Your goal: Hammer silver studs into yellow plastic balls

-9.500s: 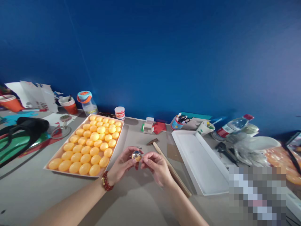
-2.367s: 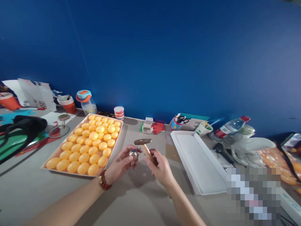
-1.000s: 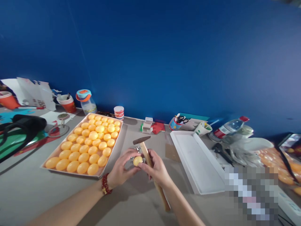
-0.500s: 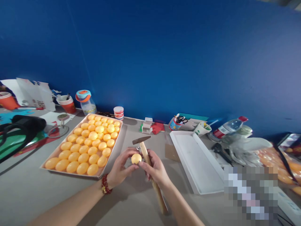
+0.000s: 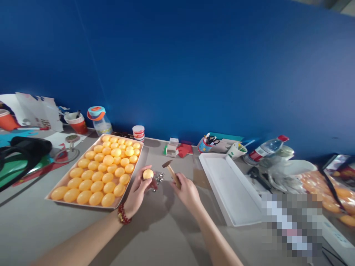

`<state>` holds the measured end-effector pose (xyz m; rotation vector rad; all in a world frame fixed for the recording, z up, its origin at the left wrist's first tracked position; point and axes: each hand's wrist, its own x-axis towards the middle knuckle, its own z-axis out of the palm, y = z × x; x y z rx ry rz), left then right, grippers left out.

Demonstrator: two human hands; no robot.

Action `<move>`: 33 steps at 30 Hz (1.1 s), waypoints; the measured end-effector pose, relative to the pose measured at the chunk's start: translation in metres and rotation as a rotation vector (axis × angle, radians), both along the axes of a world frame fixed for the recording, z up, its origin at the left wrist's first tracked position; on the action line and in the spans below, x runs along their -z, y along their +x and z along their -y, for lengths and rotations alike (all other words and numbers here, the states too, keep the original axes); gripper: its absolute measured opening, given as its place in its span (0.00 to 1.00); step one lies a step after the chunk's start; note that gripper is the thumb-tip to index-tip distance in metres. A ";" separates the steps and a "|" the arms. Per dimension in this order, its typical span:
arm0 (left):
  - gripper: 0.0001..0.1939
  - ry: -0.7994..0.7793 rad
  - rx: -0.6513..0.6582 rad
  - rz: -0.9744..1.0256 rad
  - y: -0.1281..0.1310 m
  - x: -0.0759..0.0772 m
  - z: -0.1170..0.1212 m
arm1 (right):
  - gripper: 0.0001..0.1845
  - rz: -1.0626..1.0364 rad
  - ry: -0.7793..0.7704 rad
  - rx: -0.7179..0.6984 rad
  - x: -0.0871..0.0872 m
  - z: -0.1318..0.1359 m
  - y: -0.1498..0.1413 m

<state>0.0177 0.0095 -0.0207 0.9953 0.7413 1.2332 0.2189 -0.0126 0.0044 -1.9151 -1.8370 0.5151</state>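
Note:
My left hand (image 5: 138,192), with a red bead bracelet at its wrist, is closed around a ping-pong ball (image 5: 148,174). The ball's plain orange side faces me. Just right of it, on the grey table, lies a small heap of shiny silver pieces that look like thumbtacks (image 5: 159,177), with a stray one or two nearer me. My right hand (image 5: 187,192) grips the wooden handle of a hammer (image 5: 173,176). Its dark metal head is raised up and to the left, beyond the heap and apart from the ball. My fingers hide the lower handle.
A shallow box of orange balls (image 5: 50,197) stands at my left. To my right lies a long white tray (image 5: 230,188). Along the blue wall are a small white tub (image 5: 138,132), small boxes (image 5: 172,147), a pen cup with scissors (image 5: 204,145) and a plastic bottle (image 5: 267,148).
Over the last seconds my right hand picked up the hammer. The ball was turned from its silver-studded side to plain orange. Now my left hand has moved it left, uncovering the heap; my hands have parted.

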 end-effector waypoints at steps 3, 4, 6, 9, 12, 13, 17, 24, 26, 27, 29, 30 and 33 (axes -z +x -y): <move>0.23 0.015 0.033 -0.039 -0.001 0.000 -0.001 | 0.06 0.031 -0.014 -0.032 0.005 -0.003 -0.005; 0.22 0.035 0.045 -0.055 -0.002 -0.001 -0.001 | 0.06 0.033 -0.013 -0.035 0.005 -0.004 -0.006; 0.20 0.087 0.054 -0.087 -0.003 -0.003 -0.001 | 0.08 0.025 -0.017 -0.039 0.006 -0.008 -0.010; 0.16 0.163 0.036 -0.120 -0.004 -0.006 0.000 | 0.12 -0.016 -0.047 -0.091 0.005 -0.013 -0.017; 0.14 0.223 0.001 -0.114 -0.006 -0.007 0.004 | 0.15 -0.027 -0.075 -0.161 0.002 -0.018 -0.025; 0.14 0.246 -0.008 -0.098 -0.006 -0.007 0.006 | 0.15 -0.010 -0.082 -0.176 0.002 -0.019 -0.028; 0.16 0.363 -0.025 -0.038 -0.007 -0.003 0.011 | 0.15 0.071 -0.114 -0.190 0.004 -0.024 -0.040; 0.18 0.399 0.020 -0.076 -0.006 -0.001 0.011 | 0.12 0.131 -0.090 -0.165 0.013 -0.027 -0.050; 0.18 0.388 0.033 -0.081 -0.006 0.000 0.011 | 0.11 0.124 -0.079 -0.158 0.009 -0.026 -0.046; 0.18 0.381 0.038 -0.078 -0.006 0.000 0.011 | 0.10 0.116 -0.073 -0.156 0.007 -0.025 -0.043; 0.17 0.372 0.044 -0.067 -0.006 0.001 0.012 | 0.10 0.099 -0.055 -0.163 0.002 -0.023 -0.036; 0.17 0.369 0.047 -0.067 -0.006 0.002 0.012 | 0.09 0.088 -0.043 -0.169 0.000 -0.022 -0.032; 0.17 0.340 0.045 -0.086 -0.004 0.000 0.014 | 0.07 -0.086 -0.025 -0.169 -0.003 -0.019 -0.022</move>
